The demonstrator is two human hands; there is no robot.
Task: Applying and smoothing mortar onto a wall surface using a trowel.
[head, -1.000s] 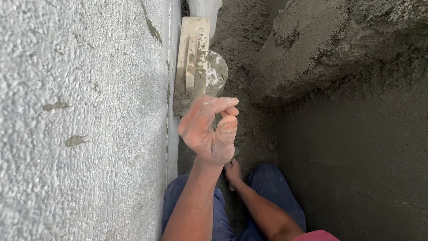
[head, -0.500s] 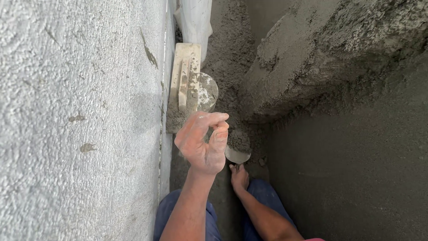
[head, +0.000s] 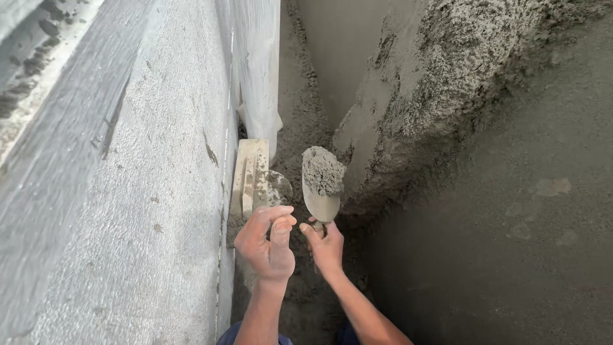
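Your right hand (head: pixel 324 244) has its fingers closed round the handle of the trowel (head: pixel 322 186), keeping the blade level so its mortar load (head: pixel 323 168) stays heaped. Your left hand (head: pixel 267 246) hangs loosely curled and empty, just beside the wooden float (head: pixel 250 176) that leans on the plastered wall (head: pixel 147 211).

The floor (head: pixel 300 128) is a narrow strip of rough, grey, mortar-strewn ground running between a pale plastered wall (head: pixel 147 211) on the left and a darker wet-rendered wall (head: pixel 511 223) on the right. A wooden float (head: pixel 250 182) lies on it close against the foot of the left wall, with a round grey pan (head: pixel 279 187) touching its right edge. A large heap of coarse wet mortar (head: pixel 440 83) is banked on the floor against the right wall, well above the float.
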